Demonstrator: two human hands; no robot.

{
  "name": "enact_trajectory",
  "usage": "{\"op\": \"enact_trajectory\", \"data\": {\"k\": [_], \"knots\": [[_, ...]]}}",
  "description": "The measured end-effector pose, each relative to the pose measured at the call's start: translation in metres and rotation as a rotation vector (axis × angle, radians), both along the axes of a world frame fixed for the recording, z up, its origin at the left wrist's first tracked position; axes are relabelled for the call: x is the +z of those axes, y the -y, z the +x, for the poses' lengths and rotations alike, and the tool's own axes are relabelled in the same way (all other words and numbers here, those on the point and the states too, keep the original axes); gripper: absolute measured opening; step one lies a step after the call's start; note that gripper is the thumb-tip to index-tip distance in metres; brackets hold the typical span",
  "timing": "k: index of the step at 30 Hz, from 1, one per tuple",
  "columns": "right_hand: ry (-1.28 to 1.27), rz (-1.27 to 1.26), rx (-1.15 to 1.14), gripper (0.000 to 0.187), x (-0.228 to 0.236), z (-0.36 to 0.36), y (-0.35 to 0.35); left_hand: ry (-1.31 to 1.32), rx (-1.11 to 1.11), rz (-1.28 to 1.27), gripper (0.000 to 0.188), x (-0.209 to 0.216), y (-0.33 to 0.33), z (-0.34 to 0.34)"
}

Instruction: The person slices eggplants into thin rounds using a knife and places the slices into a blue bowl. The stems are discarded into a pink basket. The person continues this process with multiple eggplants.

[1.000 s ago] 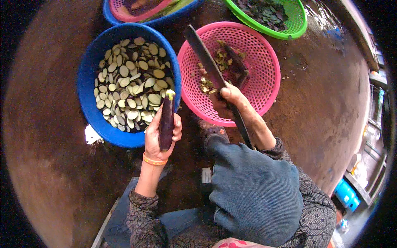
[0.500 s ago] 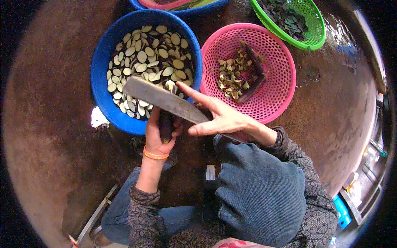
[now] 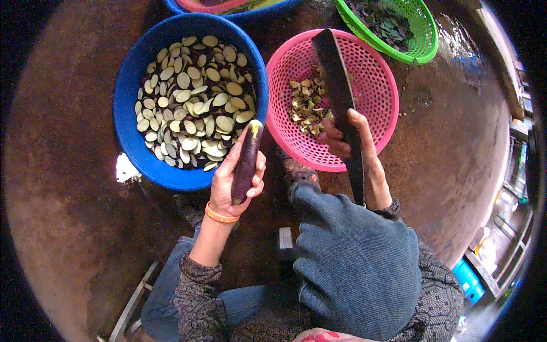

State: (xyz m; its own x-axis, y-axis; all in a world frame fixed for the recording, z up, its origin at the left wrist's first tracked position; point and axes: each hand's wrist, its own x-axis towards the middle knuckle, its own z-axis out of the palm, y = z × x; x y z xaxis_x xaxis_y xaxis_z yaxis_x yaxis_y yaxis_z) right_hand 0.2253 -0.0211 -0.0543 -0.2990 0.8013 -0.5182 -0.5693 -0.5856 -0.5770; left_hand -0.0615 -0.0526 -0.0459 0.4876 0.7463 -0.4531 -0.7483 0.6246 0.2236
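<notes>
An eggplant [image 3: 247, 162], long and dark purple with a pale cut top end, lies in my left hand [image 3: 227, 179], whose fingers wrap round it. It sits by the near right rim of a blue tub [image 3: 122, 108] that holds many pale oval eggplant slices [image 3: 183, 80]. My right hand [image 3: 370, 157] is closed on a big dark knife [image 3: 336, 74], thumb on one side and fingers on the other. The blade points away from me over a pink perforated basket [image 3: 390, 114]. In that basket are pale trimmed scraps [image 3: 307, 105]; the knife hides part of its contents.
A green perforated basket [image 3: 426, 34] with dark leaves stands at the far right. Another blue tub [image 3: 268, 12] shows at the top edge. The brown floor [image 3: 62, 142] looks wet in places. Blue denim cloth [image 3: 359, 262] covers my right knee.
My right hand has carried the knife from across the eggplant's top to the right, over the pink basket, turning the blade away from me. The eggplant has tilted and come slightly right.
</notes>
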Motion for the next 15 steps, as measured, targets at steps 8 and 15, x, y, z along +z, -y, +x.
{"op": "enact_trajectory", "data": {"k": [8,15], "knots": [[0.507,0.726,0.439,0.110,0.009,-0.051,-0.022,-0.276,0.107,-0.022,0.036,0.010,-0.005,-0.009],[0.421,0.879,0.668,0.129,0.021,-0.109,-0.024,-0.438,0.328,0.128,0.052,0.023,0.002,-0.009]]}}
